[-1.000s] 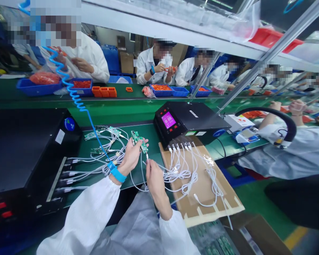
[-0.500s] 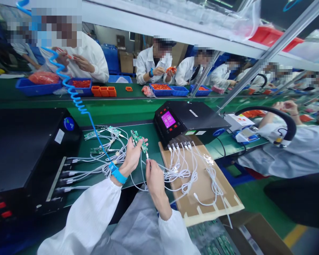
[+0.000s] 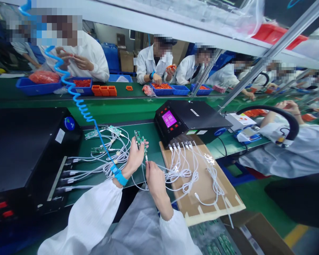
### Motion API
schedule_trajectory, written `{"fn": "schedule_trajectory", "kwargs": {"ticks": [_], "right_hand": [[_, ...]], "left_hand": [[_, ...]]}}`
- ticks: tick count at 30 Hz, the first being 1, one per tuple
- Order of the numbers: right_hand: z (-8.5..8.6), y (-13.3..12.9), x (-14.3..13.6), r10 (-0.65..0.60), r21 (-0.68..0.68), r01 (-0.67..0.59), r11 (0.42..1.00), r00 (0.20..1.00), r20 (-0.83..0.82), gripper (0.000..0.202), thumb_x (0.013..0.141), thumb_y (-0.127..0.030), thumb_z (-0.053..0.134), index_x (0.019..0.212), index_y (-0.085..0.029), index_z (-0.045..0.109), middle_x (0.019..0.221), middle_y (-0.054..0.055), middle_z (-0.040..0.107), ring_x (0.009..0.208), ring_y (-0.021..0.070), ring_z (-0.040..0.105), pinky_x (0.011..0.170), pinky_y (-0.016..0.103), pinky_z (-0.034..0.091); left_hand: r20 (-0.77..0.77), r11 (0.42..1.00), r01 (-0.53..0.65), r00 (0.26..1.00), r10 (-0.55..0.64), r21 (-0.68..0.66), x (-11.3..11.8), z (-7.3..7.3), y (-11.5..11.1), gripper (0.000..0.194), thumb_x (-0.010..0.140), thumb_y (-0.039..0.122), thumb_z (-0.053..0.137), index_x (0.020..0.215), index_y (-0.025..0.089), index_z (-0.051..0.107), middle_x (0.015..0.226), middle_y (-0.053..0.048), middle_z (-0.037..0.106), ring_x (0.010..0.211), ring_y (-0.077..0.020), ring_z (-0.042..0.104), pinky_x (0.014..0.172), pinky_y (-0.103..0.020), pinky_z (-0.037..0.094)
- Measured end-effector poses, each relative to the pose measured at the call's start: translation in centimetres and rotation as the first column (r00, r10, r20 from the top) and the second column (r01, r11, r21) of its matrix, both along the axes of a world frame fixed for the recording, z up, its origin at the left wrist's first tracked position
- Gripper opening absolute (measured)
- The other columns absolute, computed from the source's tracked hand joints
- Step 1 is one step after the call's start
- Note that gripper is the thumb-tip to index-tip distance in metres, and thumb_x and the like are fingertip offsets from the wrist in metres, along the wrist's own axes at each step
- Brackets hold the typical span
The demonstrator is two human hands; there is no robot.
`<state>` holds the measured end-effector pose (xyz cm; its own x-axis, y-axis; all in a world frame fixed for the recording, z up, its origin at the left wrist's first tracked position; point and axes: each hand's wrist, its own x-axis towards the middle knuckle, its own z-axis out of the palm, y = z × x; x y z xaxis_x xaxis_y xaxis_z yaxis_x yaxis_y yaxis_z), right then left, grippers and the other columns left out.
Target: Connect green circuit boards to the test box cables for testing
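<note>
My left hand (image 3: 135,156), with a blue band at its wrist, holds a green circuit board (image 3: 139,139) above the bench. My right hand (image 3: 154,177) pinches the white plug of a cable (image 3: 146,158) at the board's lower end. Whether the plug is fully seated is too small to tell. Other green boards (image 3: 98,150) lie to the left among white cables (image 3: 114,159). A black box with a lit pink screen (image 3: 169,119) stands to the right, with several white cables plugged into its front.
A large black box (image 3: 23,148) fills the left. Coiled blue cord (image 3: 82,110) hangs down to my left wrist. Cardboard (image 3: 212,187) bearing looped cables lies right. Blue bins (image 3: 180,90) and people in white line the far bench; another person's sleeve (image 3: 284,138) is at right.
The board in my left hand has turned slightly, more edge-on. My right hand stays at the plug. Across the bench, a person's hand has gone down into a bin of orange parts.
</note>
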<state>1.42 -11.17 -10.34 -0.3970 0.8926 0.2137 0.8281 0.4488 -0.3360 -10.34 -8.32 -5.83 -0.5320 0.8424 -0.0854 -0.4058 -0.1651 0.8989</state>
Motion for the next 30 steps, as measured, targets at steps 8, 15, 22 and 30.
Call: {"fn": "schedule_trajectory", "kwargs": {"ticks": [8,15,22,30], "right_hand": [[-0.3,-0.1,0.0,-0.009,0.014,0.009,1.000,0.999,0.033,0.026,0.111,-0.027,0.043,0.097,-0.019,0.064,0.088,0.010,0.077,0.067,0.0208,0.074,0.056,0.027,0.039],[-0.2,-0.1,-0.1,-0.010,-0.048,0.008,0.999,0.999,-0.040,0.029,0.111,-0.028,0.039,0.096,-0.019,0.063,0.087,0.011,0.077,0.070,0.0226,0.075,0.059,0.027,0.043],[0.0,-0.3,1.2,0.077,-0.041,-0.098,0.994,0.927,-0.367,0.041,0.111,-0.040,0.037,0.137,-0.013,0.052,0.115,0.018,0.075,0.097,0.0274,0.077,0.078,0.036,0.058],[-0.4,0.1,2.3,0.054,-0.149,-0.167,0.975,0.821,-0.568,0.033,0.107,-0.036,0.043,0.118,-0.019,0.069,0.101,0.011,0.080,0.085,0.0235,0.077,0.079,0.034,0.059]], "left_hand": [[-0.070,0.997,0.062,0.995,-0.065,-0.042,-0.2,-0.4,-0.3,0.035,0.094,0.015,0.068,0.124,0.022,0.051,0.112,-0.007,0.068,0.107,-0.0190,0.072,0.097,-0.034,0.060],[-0.067,0.997,0.074,0.995,-0.076,-0.033,-0.1,0.0,-0.3,0.030,0.093,0.013,0.069,0.118,0.021,0.056,0.109,-0.007,0.068,0.103,-0.0198,0.072,0.096,-0.037,0.060],[0.088,0.998,0.042,0.995,-0.037,-0.050,0.0,1.0,0.1,0.009,0.100,0.023,0.065,0.106,0.021,0.059,0.106,-0.006,0.071,0.107,-0.0202,0.073,0.103,-0.038,0.056],[0.170,0.999,0.032,0.985,-0.029,-0.012,0.9,0.5,0.5,0.017,0.099,0.032,0.069,0.104,0.018,0.060,0.098,-0.005,0.072,0.090,-0.0158,0.071,0.090,-0.031,0.056]]}}
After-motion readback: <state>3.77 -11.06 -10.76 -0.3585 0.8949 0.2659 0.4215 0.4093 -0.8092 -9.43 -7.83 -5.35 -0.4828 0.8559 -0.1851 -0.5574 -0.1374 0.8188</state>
